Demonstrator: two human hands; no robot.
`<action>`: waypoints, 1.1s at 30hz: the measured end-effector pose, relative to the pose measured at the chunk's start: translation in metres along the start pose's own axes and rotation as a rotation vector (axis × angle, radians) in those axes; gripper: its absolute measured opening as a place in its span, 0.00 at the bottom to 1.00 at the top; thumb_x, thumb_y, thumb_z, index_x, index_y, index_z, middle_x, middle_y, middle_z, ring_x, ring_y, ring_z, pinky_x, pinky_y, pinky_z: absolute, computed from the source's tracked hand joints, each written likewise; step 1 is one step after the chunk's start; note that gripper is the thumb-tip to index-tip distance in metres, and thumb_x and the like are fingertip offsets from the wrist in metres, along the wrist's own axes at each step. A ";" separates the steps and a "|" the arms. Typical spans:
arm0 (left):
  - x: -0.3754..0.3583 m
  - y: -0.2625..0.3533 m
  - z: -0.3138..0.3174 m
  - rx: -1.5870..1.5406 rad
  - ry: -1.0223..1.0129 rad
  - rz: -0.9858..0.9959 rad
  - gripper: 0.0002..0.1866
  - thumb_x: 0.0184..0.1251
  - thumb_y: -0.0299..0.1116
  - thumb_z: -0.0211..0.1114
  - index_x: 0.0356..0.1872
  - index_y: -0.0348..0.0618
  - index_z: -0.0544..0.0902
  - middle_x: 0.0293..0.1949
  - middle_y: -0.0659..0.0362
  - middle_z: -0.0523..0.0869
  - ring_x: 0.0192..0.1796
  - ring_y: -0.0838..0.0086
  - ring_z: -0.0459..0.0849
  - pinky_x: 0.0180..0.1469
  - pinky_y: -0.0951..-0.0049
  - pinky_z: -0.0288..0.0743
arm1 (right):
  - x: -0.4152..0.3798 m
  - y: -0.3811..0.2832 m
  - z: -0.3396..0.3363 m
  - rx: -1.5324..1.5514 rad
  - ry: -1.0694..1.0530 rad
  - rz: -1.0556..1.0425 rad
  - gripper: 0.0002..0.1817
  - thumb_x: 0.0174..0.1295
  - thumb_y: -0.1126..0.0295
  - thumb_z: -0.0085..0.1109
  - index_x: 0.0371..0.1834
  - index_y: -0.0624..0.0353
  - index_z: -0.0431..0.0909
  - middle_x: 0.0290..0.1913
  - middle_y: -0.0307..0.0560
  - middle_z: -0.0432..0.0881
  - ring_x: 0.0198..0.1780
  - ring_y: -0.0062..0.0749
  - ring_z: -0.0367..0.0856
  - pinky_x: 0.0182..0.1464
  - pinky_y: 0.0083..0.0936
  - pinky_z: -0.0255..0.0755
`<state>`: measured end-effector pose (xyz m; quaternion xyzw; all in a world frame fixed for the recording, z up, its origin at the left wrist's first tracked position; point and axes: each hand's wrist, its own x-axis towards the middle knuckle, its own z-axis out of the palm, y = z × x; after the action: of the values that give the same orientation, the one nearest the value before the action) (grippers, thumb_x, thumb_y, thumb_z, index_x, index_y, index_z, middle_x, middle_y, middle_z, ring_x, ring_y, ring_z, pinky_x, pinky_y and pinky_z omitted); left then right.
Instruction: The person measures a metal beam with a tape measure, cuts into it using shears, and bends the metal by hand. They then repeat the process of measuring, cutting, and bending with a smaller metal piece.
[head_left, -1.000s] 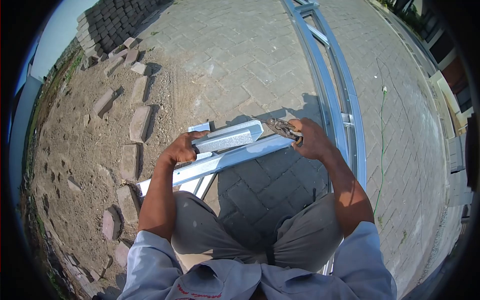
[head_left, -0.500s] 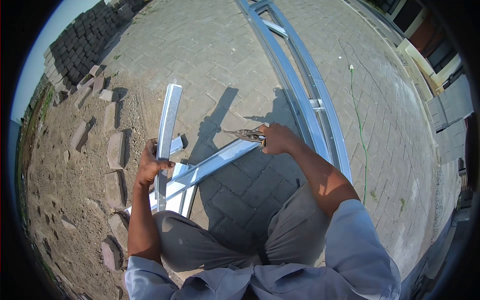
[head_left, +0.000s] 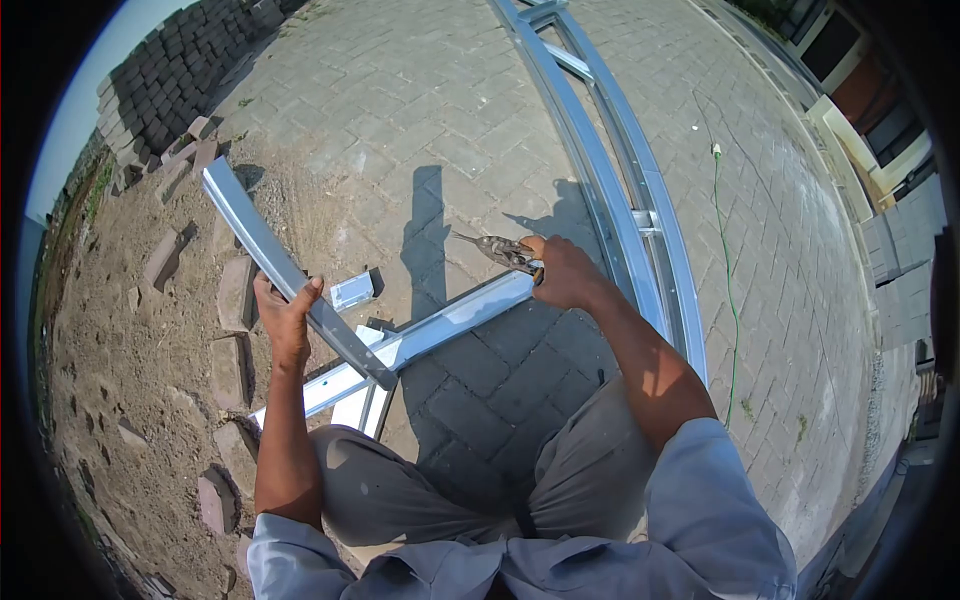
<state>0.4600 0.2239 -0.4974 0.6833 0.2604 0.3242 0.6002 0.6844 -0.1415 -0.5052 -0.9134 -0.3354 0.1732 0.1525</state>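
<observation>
My left hand (head_left: 288, 322) is closed around a metal channel (head_left: 245, 215), gripping it near its middle. The channel slants, its far end toward upper left and its near end over the metal profiles on the ground. In my right hand (head_left: 566, 274) is a pair of tin snips (head_left: 500, 250), jaws pointing left and apart from the channel. Beneath lies a longer metal profile (head_left: 465, 313), running diagonally across the paving and crossing another white-looking piece (head_left: 352, 408). A short metal offcut (head_left: 352, 291) rests just right of my left hand.
A long metal frame (head_left: 612, 185) with cross pieces lies on the paving to the right. Past it runs a green cable (head_left: 728, 270). Loose paving bricks (head_left: 230, 372) line the dirt on the left, with a brick stack (head_left: 185, 80) behind. A building edge (head_left: 850, 140) stands far right.
My left hand has turned the channel from near upright to a slant, its far end swinging left and its near end right. The snips stay in my right hand, almost unmoved.
</observation>
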 end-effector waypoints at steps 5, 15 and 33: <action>0.001 0.009 0.003 0.380 0.018 0.179 0.48 0.48 0.39 0.87 0.66 0.30 0.66 0.53 0.47 0.80 0.54 0.63 0.83 0.59 0.63 0.78 | 0.014 0.004 0.006 0.027 0.093 -0.035 0.38 0.48 0.73 0.70 0.69 0.52 0.74 0.51 0.61 0.79 0.56 0.59 0.79 0.59 0.45 0.73; 0.026 -0.019 -0.018 0.681 -0.016 0.162 0.55 0.43 0.40 0.86 0.72 0.33 0.63 0.60 0.39 0.78 0.64 0.47 0.79 0.68 0.56 0.72 | 0.009 0.007 -0.038 -0.065 0.374 -0.072 0.40 0.49 0.70 0.69 0.72 0.52 0.71 0.57 0.59 0.76 0.62 0.58 0.75 0.67 0.48 0.67; -0.138 0.292 -0.222 1.235 -0.639 -0.738 0.59 0.34 0.44 0.91 0.68 0.37 0.61 0.61 0.39 0.80 0.64 0.45 0.80 0.66 0.50 0.77 | -0.374 -0.025 -0.243 0.108 -0.616 1.028 0.37 0.53 0.61 0.68 0.69 0.57 0.70 0.59 0.65 0.84 0.63 0.61 0.82 0.66 0.50 0.75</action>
<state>0.1923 0.2236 -0.2114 0.8225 0.4182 -0.3117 0.2267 0.5045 -0.4110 -0.1985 -0.8574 0.1296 0.4981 -0.0087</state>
